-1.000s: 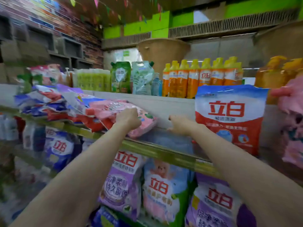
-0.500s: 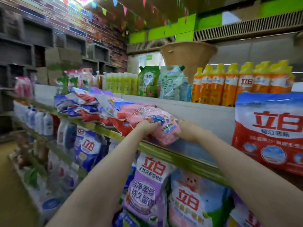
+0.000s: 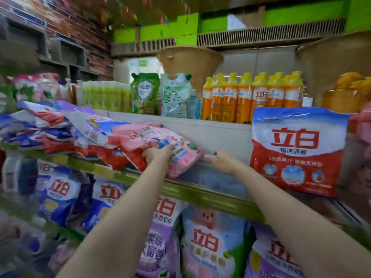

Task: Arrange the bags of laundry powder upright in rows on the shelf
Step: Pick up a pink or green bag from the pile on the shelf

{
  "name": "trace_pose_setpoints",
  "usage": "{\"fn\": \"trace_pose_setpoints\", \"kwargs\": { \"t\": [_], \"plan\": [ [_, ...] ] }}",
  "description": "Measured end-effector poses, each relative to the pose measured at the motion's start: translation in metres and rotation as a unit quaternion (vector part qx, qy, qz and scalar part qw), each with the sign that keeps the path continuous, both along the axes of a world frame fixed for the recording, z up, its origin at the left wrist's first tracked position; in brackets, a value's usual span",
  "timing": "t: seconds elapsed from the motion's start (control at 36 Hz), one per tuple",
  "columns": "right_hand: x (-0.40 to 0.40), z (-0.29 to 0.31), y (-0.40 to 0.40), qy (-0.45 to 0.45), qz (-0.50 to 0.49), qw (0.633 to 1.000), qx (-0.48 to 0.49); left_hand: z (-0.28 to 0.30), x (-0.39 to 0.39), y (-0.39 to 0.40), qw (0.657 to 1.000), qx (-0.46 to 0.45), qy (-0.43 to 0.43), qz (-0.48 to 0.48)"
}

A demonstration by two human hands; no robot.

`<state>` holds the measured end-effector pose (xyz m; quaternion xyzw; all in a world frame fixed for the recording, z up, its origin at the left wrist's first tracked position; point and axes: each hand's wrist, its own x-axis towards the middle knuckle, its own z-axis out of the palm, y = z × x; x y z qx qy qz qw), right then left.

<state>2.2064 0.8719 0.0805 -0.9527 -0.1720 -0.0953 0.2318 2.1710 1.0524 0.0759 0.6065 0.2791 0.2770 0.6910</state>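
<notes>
Pile of bags: At the far left we see a messy pile of bags [image 3: 60,129] in blue, red and white. They lie flat on the shelf [image 3: 180,189], one on top of another.
Pink bag: The pink bag [image 3: 160,141] lies tilted at the right end of the pile. Its low end sits on the shelf, near the front edge.
Left hand: Our left hand [image 3: 158,155] holds the pink bag at its lower front part. The fingers reach over the bag. We cannot see the thumb well.
Bare spot: Between the pink bag and the red bag we see a bare part of the shelf.
Right hand: Our right hand [image 3: 220,162] is over that bare spot, just beside the pink bag. Its fingers are loose and a little spread. It holds nothing. We cannot tell if it touches the bag.
Red bag: The red and white bag [image 3: 297,151] stands upright on the shelf, to the right of our right hand.
Up above: A row of orange bottles [image 3: 253,97] with yellow caps stands on the ledge behind. Two green pouches [image 3: 160,93] stand to their left.
Down below: More bags [image 3: 206,241] stand upright on the lower shelf, in blue, purple and pink.
</notes>
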Motion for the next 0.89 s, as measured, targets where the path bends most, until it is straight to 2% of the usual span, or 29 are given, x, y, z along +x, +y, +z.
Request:
{"fn": "trace_pose_setpoints", "kwargs": {
  "t": [0.11,0.19,0.25,0.31,0.44,0.5,0.61,0.69,0.72,0.81,0.83,0.89],
  "plan": [
    [0.01,-0.002,-0.003,0.01,-0.009,0.996,0.085,-0.007,-0.004,0.004,0.999,-0.018,-0.023,-0.032],
    [0.019,-0.008,-0.006,0.067,-0.019,0.982,0.174,-0.009,-0.008,0.006,0.998,-0.028,-0.04,-0.044],
    [0.021,-0.013,-0.005,0.138,-0.035,0.945,0.294,-0.009,-0.005,0.01,0.997,-0.033,-0.043,-0.055],
    [0.023,-0.017,0.0,0.177,-0.023,0.891,0.417,-0.009,-0.002,0.013,0.995,-0.045,-0.041,-0.08],
    [0.022,-0.008,0.017,0.24,0.019,0.796,0.555,-0.01,0.002,0.02,0.976,-0.083,-0.076,-0.186],
    [0.019,0.003,0.019,0.237,0.038,0.779,0.58,-0.007,0.003,0.021,0.963,-0.103,-0.101,-0.229],
    [0.015,0.021,0.018,0.19,0.117,0.781,0.584,0.005,0.007,0.035,0.937,-0.134,-0.155,-0.281],
    [0.015,0.031,0.018,0.167,0.2,0.776,0.575,0.013,0.01,0.048,0.92,-0.124,-0.203,-0.313],
    [0.017,0.033,0.019,0.16,0.219,0.767,0.581,0.016,0.012,0.052,0.912,-0.116,-0.223,-0.324],
    [0.019,0.041,0.019,0.165,0.253,0.705,0.641,0.037,0.012,0.063,0.892,-0.082,-0.294,-0.334],
    [0.017,0.046,0.019,0.168,0.262,0.699,0.644,0.046,0.011,0.067,0.887,-0.066,-0.31,-0.336],
    [0.01,0.057,0.017,0.179,0.281,0.726,0.602,0.065,0.009,0.072,0.88,-0.028,-0.329,-0.343]
  ]
}}
